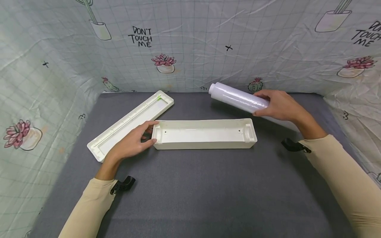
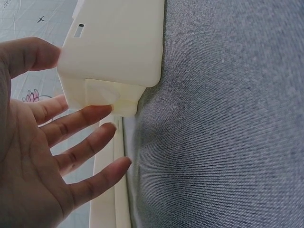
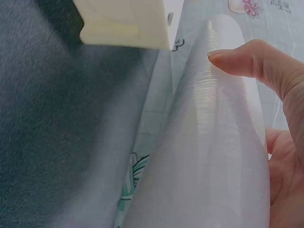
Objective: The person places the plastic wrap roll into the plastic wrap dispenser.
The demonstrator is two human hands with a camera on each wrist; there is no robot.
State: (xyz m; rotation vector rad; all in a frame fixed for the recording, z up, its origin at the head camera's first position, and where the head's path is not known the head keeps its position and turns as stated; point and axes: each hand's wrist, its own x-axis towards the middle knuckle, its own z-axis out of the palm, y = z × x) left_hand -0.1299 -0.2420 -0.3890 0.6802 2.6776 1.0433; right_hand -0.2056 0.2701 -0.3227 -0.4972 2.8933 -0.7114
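Note:
A long white plastic box (image 1: 205, 145), open at the top, sits across the middle of the dark cloth surface. At its left end my left hand (image 1: 135, 140) holds it, thumb at the front corner and index finger at the back corner. The left wrist view shows the other fingers spread beside the end wall of the box (image 2: 111, 42). My right hand (image 1: 279, 105) grips a roll of cling film (image 1: 238, 97), raised behind and to the right of the box. Thumb and fingers lie on opposite sides of the roll (image 3: 213, 142).
A long white lid (image 1: 131, 124) lies slantwise at the left, partly behind the left hand, with a small green mark near its far end. Printed fabric walls (image 1: 190, 43) stand at the back and sides of the dark surface (image 1: 190, 191).

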